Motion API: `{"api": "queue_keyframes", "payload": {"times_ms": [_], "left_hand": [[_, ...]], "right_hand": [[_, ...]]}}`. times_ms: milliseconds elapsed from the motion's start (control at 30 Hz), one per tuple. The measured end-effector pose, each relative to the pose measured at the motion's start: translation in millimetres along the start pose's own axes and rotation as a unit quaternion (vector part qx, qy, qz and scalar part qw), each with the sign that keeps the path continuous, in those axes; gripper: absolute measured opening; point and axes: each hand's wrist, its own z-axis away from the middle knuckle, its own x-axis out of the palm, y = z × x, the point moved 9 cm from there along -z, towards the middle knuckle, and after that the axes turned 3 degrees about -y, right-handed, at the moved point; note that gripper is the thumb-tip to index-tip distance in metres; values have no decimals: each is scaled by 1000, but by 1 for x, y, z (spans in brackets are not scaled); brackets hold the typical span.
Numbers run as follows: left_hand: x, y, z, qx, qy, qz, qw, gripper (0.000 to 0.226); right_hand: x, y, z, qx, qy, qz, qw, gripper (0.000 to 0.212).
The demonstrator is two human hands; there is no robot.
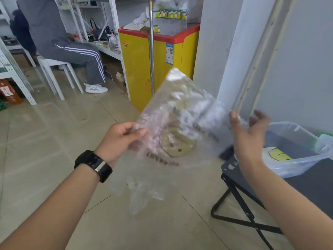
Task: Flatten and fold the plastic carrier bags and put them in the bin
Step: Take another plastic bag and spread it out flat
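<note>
Nearest, the left hand [119, 137], a black watch [95, 165] on its wrist, pinches one side edge of a clear printed carrier bag [173, 123] between thumb and curled fingers, holding it in mid-air above the tiled floor, probably so the film hangs free and can be smoothed. The right hand [248, 134] is spread open at the opposite edge, blurred, touching the film but not visibly gripping it. Beyond it, the clear plastic bin [295, 141] sits on the dark folding worktop [306, 181], already holding a folded smiley-print bag [277, 155], within easy reach for dropping.
</note>
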Motion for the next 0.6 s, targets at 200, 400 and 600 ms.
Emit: {"api": "queue_keyframes", "payload": {"times_ms": [200,400,600], "left_hand": [[-15,-49,5,-190,-8,237,953,44],[-40,-58,7,-205,80,153,963,38],[-41,-46,14,-197,34,104,974,35]], "right_hand": [[106,85,78,281,-371,-104,879,97],[103,61,56,181,-310,-127,925,9],[95,41,37,122,-332,-80,932,34]]}}
